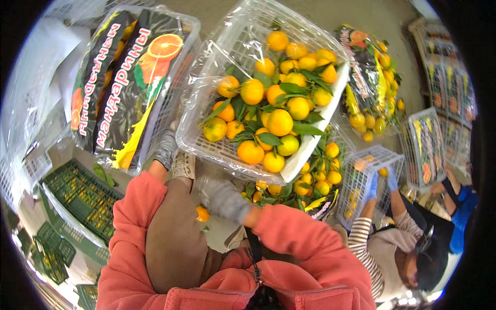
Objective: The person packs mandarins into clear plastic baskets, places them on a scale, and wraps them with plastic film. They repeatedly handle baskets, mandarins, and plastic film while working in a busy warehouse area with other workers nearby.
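Observation:
My left hand (166, 149), in a grey knit glove, is at the near right edge of a clear plastic crate (190, 42) on the left. Its fingers are partly hidden, so a grip is not settled. Black printed film bags (124, 85) with orange pictures fill that crate. My right hand (224, 197), gloved alike, is blurred by motion below the middle crate (193, 143). That crate is lined with clear film and tilted. Mandarins with green leaves (279, 120) lie heaped in its right part, along a white strip (319, 128).
More mandarins (321, 178) lie under the middle crate's right edge. One loose mandarin (202, 214) is on the floor by my shoe (183, 164). A green crate (81, 197) stands at left. On the right, a co-worker's blue-gloved hands (372, 186) hold a grey crate (374, 159).

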